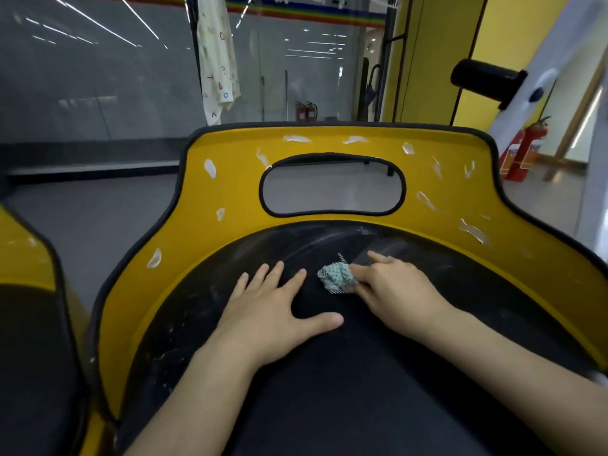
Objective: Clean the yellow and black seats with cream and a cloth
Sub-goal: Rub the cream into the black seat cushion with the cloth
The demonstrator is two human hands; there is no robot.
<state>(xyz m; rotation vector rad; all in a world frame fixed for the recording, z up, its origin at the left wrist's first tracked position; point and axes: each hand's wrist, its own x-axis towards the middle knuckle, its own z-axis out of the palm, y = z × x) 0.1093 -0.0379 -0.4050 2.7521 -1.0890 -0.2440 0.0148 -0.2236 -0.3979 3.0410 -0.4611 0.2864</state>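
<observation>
black seat [329, 373], cloth [336, 276] mid-cushion (yellow rim [197, 199] apart)

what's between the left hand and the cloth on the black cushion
Nothing: in the head view only a strip of bare black cushion separates the flat left hand from the cloth, which the right hand grips.

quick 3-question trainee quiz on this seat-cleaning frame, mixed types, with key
1. True or false: the left hand lies flat on the black cushion.
2. Which hand grips the cloth? A) left hand B) right hand C) both
3. Fill in: the white cream dabs sit on the ___ backrest.

Key: 1 true; 2 B; 3 yellow.
</observation>
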